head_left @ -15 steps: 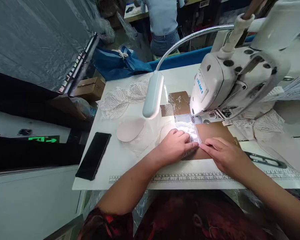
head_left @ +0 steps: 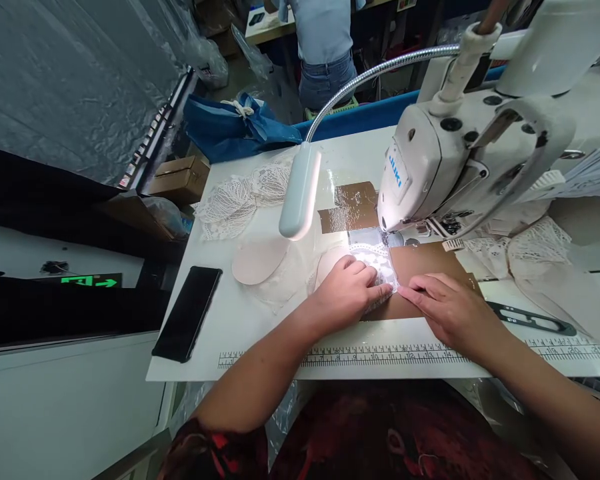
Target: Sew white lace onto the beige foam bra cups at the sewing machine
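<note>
Under the lamp, white lace fabric (head_left: 375,257) lies by the needle area of the sewing machine (head_left: 430,160). My left hand (head_left: 350,290) rests on the lace with fingers curled and thumb pointing right, pressing it down. The thumb and forefinger of my right hand (head_left: 443,307) pinch the lace's right edge, close to my left thumb. Part of the lace and a pale cup-shaped piece (head_left: 329,262) is hidden beneath my left hand. Brown taped sheeting (head_left: 425,260) covers the machine bed around the work.
A lamp (head_left: 300,193) on a bendy neck hangs over the table. Left lie a black phone (head_left: 187,313), a beige cup piece (head_left: 260,260) and folded lace (head_left: 230,203). Right are a dark slotted tool (head_left: 533,319) and more lace pieces (head_left: 540,247). A ruler strip (head_left: 360,357) runs along the front edge.
My hands stay almost in place at the lace, which has shifted slightly and shows more of its pattern beside my left fingers. The whole view has moved a little.
</note>
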Action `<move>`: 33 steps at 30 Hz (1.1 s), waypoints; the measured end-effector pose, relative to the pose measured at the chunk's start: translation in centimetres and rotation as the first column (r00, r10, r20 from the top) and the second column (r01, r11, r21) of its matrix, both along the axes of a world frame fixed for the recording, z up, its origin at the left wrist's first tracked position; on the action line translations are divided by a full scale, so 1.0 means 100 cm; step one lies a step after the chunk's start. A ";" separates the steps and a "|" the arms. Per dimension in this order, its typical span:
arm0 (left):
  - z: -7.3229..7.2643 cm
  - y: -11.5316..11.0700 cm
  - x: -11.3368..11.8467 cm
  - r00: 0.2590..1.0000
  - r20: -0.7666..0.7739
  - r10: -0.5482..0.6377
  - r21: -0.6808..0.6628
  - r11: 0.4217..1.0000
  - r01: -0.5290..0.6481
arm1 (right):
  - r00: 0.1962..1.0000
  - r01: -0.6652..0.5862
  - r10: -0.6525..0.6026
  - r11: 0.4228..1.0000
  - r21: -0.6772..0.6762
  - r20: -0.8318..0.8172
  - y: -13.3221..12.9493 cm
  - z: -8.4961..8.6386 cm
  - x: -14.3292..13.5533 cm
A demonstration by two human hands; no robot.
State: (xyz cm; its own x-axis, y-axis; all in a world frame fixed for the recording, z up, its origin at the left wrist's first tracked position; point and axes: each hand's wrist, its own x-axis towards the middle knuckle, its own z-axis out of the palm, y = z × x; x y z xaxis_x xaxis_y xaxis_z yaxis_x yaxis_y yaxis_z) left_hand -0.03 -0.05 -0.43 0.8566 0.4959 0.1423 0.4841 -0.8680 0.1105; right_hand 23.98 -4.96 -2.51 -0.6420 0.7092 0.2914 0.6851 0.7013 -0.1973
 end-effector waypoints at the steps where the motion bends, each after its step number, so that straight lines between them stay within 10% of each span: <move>1: 0.000 0.000 0.000 1.000 0.003 -0.004 0.004 1.000 0.004 | 1.000 -0.004 0.004 1.000 -0.013 -0.021 0.000 0.000 0.001; 9: -0.002 0.002 0.001 0.998 0.049 -0.028 0.016 1.000 0.027 | 0.983 0.068 -0.086 0.991 -0.118 -0.160 0.004 0.005 0.001; 33: -0.009 -0.004 0.018 0.996 -0.021 0.087 -0.047 0.995 -0.087 | 0.983 0.114 -0.128 0.987 0.112 0.131 0.001 0.005 -0.009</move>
State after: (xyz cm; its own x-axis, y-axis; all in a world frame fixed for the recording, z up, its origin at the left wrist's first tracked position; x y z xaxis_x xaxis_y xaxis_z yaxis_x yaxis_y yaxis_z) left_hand 1.78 -0.43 -1.34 0.8123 0.5745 0.1005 0.5600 -0.8164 0.1409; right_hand 23.04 -4.89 -2.06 -0.5924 0.7544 0.2827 0.7814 0.6235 -0.0263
